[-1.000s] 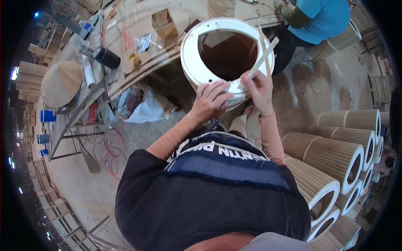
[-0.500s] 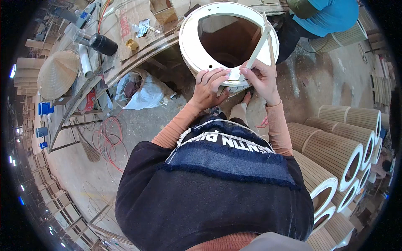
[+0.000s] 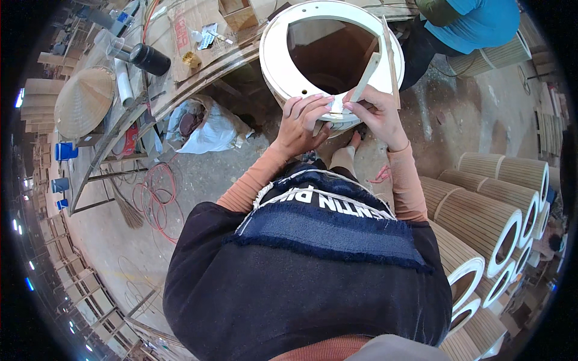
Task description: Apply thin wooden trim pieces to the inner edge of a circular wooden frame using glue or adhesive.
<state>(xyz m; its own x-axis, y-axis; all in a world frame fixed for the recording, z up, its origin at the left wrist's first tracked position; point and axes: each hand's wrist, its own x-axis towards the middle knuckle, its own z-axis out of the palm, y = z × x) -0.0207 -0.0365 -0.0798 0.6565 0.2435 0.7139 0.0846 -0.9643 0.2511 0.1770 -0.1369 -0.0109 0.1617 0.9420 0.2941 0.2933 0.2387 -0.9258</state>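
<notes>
Right hand (image 3: 376,117) pinching, the pale strip (image 3: 366,76) swings inward over the white ring (image 3: 275,60), spread left hand (image 3: 299,123) seemingly steadying work.

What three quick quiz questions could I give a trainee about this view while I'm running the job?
1. Which of the person's hands holds the pale strip?
2. True or false: the conical hat lies left of the black cylinder.
3. The left hand touches: A) the white ring; B) a blue bucket; C) the red hose.

Key: 1. The right hand. 2. True. 3. A.
</notes>
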